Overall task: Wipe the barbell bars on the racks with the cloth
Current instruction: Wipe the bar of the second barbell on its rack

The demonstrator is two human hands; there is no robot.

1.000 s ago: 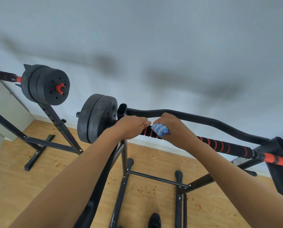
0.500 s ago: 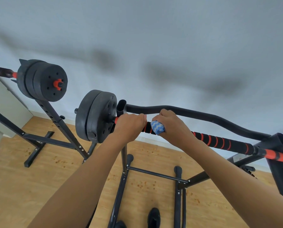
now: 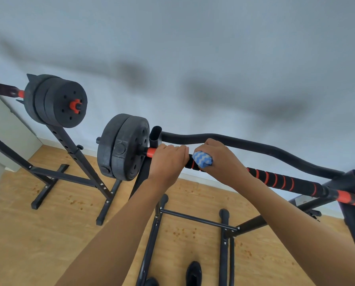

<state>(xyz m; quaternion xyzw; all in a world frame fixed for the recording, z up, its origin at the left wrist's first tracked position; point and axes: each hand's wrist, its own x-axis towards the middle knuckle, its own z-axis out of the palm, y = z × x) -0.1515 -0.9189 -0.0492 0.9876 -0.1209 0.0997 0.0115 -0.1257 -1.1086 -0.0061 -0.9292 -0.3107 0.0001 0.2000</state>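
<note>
Blue-white cloth (image 3: 202,159) bunched in right hand (image 3: 224,162), clenched around near barbell bar (image 3: 284,181) on rack. Left hand (image 3: 167,162) grips bar beside weight plates (image 3: 124,147). Bar's long axis runs right, downward in view; unwiped length lies right of cloth, nearest right hand.

A pale grey wall (image 3: 213,48) with blurred shadows meets a light wooden floor (image 3: 48,234) at a white skirting
</note>
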